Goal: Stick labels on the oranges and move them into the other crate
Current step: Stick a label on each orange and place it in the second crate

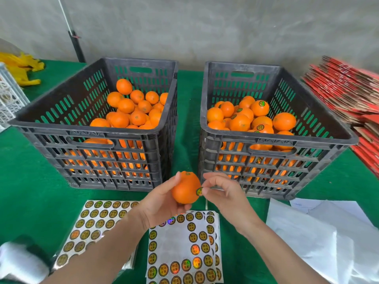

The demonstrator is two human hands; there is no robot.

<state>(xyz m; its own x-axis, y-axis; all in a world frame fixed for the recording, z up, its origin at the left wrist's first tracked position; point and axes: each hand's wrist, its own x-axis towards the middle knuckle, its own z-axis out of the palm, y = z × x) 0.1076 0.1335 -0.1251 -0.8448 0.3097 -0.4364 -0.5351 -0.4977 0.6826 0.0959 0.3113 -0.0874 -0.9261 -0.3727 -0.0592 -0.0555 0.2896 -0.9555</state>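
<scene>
My left hand (162, 203) grips an orange (184, 188) above the green table, in front of the gap between two dark crates. My right hand (220, 190) pinches a round gold label (199, 191) against the orange's right side. The left crate (61, 128) holds several plain oranges (131, 111). The right crate (217, 138) holds several oranges (260, 108), some with labels showing. A partly used label sheet (184, 247) lies under my hands, and a fuller sheet (94, 222) lies to its left.
The green table cloth (30, 181) covers the work surface. White paper sheets (320, 238) lie at the near right. Stacked red cardboard (348, 93) sits at the far right. Yellow bags (22, 68) and a white crate (8, 97) are at the far left.
</scene>
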